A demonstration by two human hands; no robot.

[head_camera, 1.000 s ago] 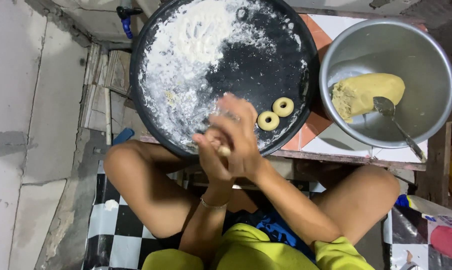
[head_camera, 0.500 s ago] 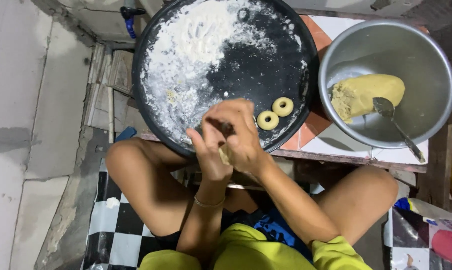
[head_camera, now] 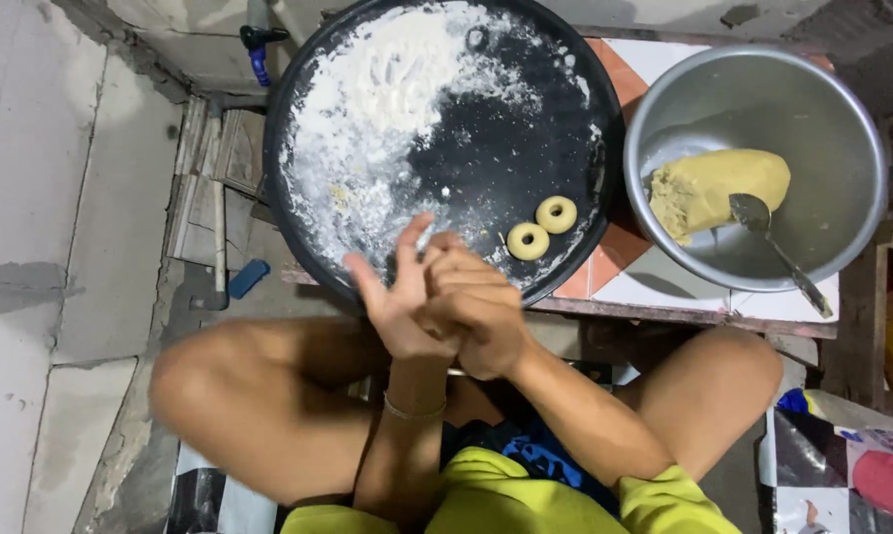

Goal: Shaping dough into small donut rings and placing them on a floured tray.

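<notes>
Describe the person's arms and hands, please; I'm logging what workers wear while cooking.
Both forearms are bare, with no sleeves or gloves. The left hand has a thin, pale bracelet at its wrist. The right hand wears nothing visible.

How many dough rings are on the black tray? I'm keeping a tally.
2. One dough ring and a second ring lie side by side near the black tray's near edge. The pressed-together hands could be hiding more dough.
</notes>
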